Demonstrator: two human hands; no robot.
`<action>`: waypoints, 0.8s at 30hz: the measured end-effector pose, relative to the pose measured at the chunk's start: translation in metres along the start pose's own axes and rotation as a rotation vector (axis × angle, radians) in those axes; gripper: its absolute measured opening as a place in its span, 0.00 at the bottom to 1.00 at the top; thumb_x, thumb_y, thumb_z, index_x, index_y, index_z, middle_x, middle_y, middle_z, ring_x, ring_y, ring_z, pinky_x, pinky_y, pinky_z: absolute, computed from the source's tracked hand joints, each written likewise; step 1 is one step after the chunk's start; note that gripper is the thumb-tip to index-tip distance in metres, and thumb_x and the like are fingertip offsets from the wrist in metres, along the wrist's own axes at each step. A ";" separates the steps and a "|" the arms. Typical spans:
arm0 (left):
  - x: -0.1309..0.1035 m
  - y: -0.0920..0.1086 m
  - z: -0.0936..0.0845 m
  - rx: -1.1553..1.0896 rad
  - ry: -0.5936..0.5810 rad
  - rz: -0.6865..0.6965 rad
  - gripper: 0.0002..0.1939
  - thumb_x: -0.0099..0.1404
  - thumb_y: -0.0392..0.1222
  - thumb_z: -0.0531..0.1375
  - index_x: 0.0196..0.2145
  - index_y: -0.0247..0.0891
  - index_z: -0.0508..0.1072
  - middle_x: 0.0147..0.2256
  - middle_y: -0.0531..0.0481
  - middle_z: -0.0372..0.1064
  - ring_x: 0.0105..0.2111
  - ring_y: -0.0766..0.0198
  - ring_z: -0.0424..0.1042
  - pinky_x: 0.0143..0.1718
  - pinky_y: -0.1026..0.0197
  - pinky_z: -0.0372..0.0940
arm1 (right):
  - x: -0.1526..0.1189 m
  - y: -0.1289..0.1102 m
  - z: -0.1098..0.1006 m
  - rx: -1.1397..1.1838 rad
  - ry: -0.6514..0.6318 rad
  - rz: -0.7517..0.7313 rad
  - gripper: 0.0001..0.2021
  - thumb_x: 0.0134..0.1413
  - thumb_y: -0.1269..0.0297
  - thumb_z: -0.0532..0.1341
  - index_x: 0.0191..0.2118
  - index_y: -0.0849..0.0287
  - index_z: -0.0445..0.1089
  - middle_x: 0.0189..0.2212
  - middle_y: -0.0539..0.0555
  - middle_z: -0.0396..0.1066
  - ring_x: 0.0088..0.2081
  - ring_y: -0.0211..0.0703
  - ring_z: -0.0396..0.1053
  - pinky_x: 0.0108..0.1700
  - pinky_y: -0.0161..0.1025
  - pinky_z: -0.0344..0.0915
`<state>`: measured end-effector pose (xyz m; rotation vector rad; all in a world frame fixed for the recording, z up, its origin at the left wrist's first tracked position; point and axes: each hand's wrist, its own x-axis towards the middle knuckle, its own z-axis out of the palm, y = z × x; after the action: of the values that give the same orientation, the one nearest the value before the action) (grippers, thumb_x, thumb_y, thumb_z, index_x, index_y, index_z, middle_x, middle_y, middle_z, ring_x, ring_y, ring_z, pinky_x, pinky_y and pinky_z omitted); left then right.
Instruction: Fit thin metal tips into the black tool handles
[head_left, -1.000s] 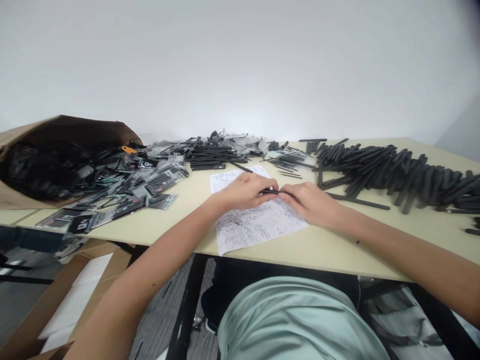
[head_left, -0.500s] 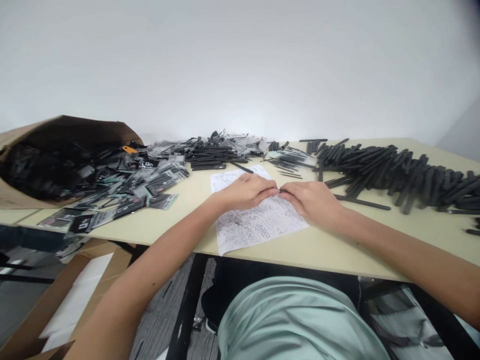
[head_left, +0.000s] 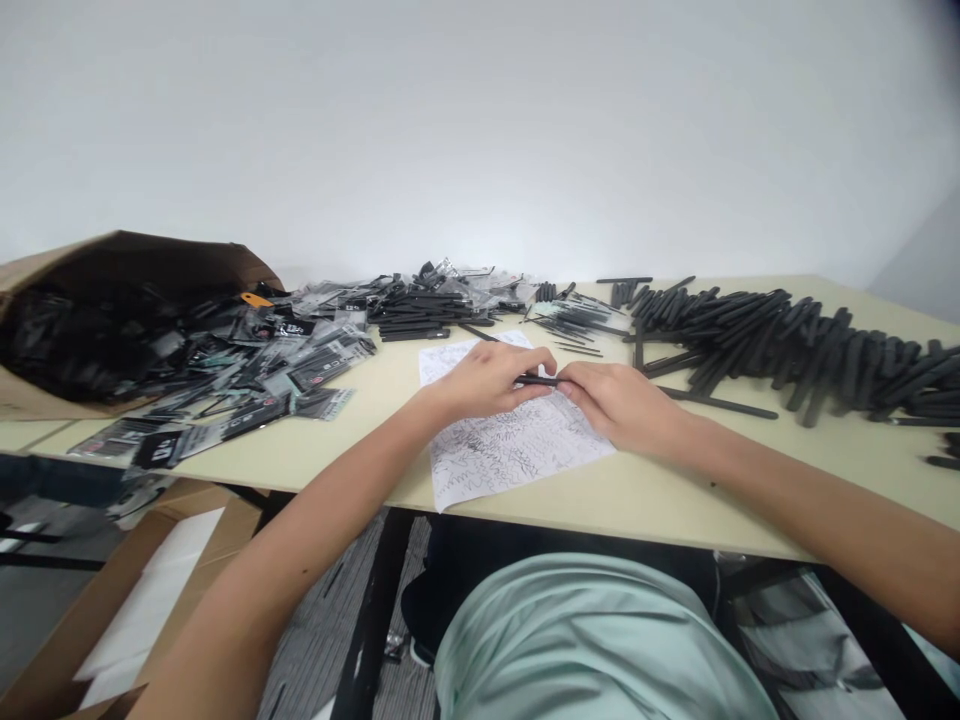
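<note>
A slim black pen (head_left: pixel 535 380) lies level between my two hands above a sheet of scribbled paper (head_left: pixel 510 465). My left hand (head_left: pixel 487 382) holds its left part, the index finger arched over it and the thumb beneath. Pinched round the other end is my right hand (head_left: pixel 621 398), which hides that end. Just beyond the left fingers, another black pen (head_left: pixel 478 332) rests partly over the paper's far edge. Thin dark refills (head_left: pixel 574 322) lie spread behind the right hand.
A long heap of black pens (head_left: pixel 787 340) covers the table's right side. Plastic packets (head_left: pixel 315 350) spill from a tipped cardboard box (head_left: pixel 255 265) on the left, an orange cutter-like piece (head_left: pixel 256 300) among them. Below stands an open carton (head_left: pixel 217 545).
My left fingers have lifted and spread, so the black pen between my hands now shows. The right hand has stayed in nearly the same place.
</note>
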<state>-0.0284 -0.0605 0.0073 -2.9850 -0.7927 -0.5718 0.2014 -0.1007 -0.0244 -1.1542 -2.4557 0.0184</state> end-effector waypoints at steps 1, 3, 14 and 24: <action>0.000 0.001 0.000 -0.013 0.015 0.013 0.12 0.72 0.50 0.58 0.46 0.40 0.72 0.34 0.53 0.76 0.30 0.66 0.71 0.35 0.64 0.57 | 0.000 0.000 0.000 -0.011 -0.012 0.001 0.15 0.72 0.62 0.48 0.49 0.61 0.69 0.40 0.58 0.75 0.39 0.49 0.73 0.40 0.41 0.61; 0.000 0.001 0.002 -0.039 0.032 0.036 0.11 0.72 0.49 0.58 0.45 0.40 0.72 0.37 0.52 0.77 0.32 0.66 0.72 0.35 0.64 0.58 | 0.000 0.000 0.001 -0.031 -0.033 -0.003 0.15 0.72 0.62 0.48 0.51 0.61 0.68 0.40 0.59 0.76 0.39 0.49 0.73 0.40 0.41 0.61; 0.002 0.004 -0.002 -0.008 -0.064 0.009 0.19 0.77 0.50 0.48 0.38 0.37 0.73 0.29 0.51 0.72 0.28 0.66 0.67 0.32 0.61 0.53 | 0.002 -0.003 -0.001 -0.042 -0.021 0.033 0.11 0.71 0.61 0.51 0.46 0.59 0.67 0.38 0.58 0.76 0.39 0.51 0.74 0.39 0.42 0.61; 0.002 0.005 -0.002 -0.006 -0.080 -0.036 0.20 0.78 0.51 0.46 0.37 0.37 0.69 0.28 0.52 0.70 0.27 0.65 0.66 0.33 0.60 0.53 | -0.002 -0.004 -0.002 -0.034 0.092 0.018 0.10 0.68 0.57 0.55 0.47 0.57 0.65 0.41 0.56 0.75 0.37 0.48 0.73 0.36 0.40 0.60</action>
<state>-0.0249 -0.0637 0.0106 -3.0227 -0.8521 -0.4588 0.2006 -0.1051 -0.0223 -1.1656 -2.3729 -0.0699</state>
